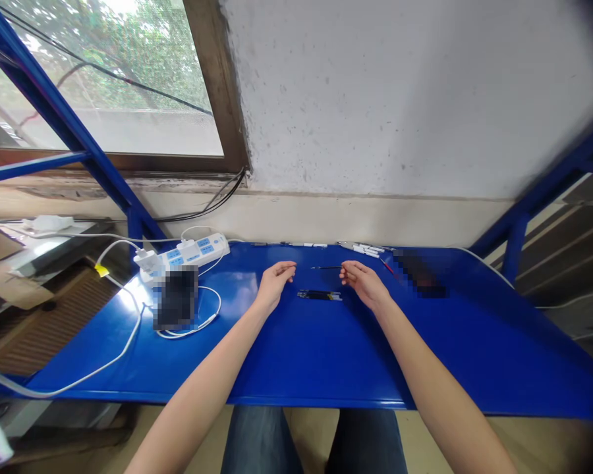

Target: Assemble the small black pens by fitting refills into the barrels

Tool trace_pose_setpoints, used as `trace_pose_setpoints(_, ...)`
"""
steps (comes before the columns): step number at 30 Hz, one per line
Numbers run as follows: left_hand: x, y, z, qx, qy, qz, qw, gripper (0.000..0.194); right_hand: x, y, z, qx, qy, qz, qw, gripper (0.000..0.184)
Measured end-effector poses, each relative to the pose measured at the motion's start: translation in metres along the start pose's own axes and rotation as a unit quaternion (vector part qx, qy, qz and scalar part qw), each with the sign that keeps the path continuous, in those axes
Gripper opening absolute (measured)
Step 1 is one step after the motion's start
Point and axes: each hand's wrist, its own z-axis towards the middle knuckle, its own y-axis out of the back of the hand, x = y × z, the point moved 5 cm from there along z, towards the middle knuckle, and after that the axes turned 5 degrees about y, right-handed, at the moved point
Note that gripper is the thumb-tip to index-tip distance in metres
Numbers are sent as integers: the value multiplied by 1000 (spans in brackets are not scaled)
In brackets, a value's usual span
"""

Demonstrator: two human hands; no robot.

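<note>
My left hand (pixel 275 283) and my right hand (pixel 364 284) hover over the blue table top (pixel 296 359), fingers loosely curled and holding nothing. Between them lies a thin black pen refill (pixel 327 267), its far end almost at my right fingertips. Just nearer me, a small bundle of black pen refills (pixel 319 295) lies flat. Along the far edge, beyond my right hand, lie several white sticks (pixel 366 250). A thin red-tipped item (pixel 388 266) is right of my right hand.
A white power strip (pixel 180 258) with plugged-in cables lies at the far left, next to a blurred-out flat device (pixel 176 297) on a white cable (pixel 188 332). Another blurred-out object (pixel 420 273) lies far right. A wall and blue steel frame (pixel 516 237) border the table.
</note>
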Motion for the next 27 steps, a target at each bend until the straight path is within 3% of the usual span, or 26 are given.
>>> trace_pose_setpoints(6,-1,-4,-2,1,15,-63,998,33,-3,-1,2,0,-12,82,997,32)
trace_pose_setpoints(12,-4,-6,-5,11,18,-51,998,42,-3,-4,2,3,9,97,995,30)
trace_pose_setpoints(27,-5,-16,-8,87,-4,-105,991,28,-4,-8,0,23,10,69,997,31)
